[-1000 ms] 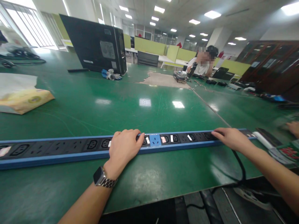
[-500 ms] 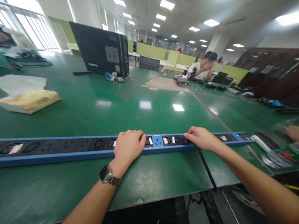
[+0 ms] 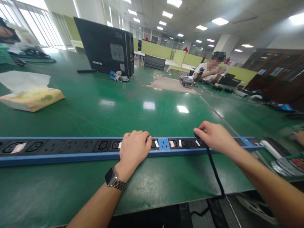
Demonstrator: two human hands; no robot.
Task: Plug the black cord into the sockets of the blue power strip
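Note:
A long power strip (image 3: 87, 145) with a blue frame and black sockets lies across the green table. My left hand (image 3: 135, 147), with a watch on its wrist, rests over the strip left of the blue socket (image 3: 164, 144), fingers wrapped on its far edge. Right of that socket, my right hand (image 3: 209, 134) pinches the end of a black cable (image 3: 215, 167) just above the strip. The plug is mostly hidden by the fingers. From there the cable hangs over the table's near edge.
A tissue pack (image 3: 35, 96) lies at the left. Further back stand a black computer case (image 3: 109, 47) and gloves (image 3: 118, 76). Across the green table (image 3: 133, 117) sits a person (image 3: 209, 69). Another person's hand (image 3: 298, 136) shows at the right edge, near a bottle (image 3: 285, 164).
My right hand has risen off the strip with the cable end, uncovering a socket with a white label. My left hand stays on the strip. The view has shifted slightly.

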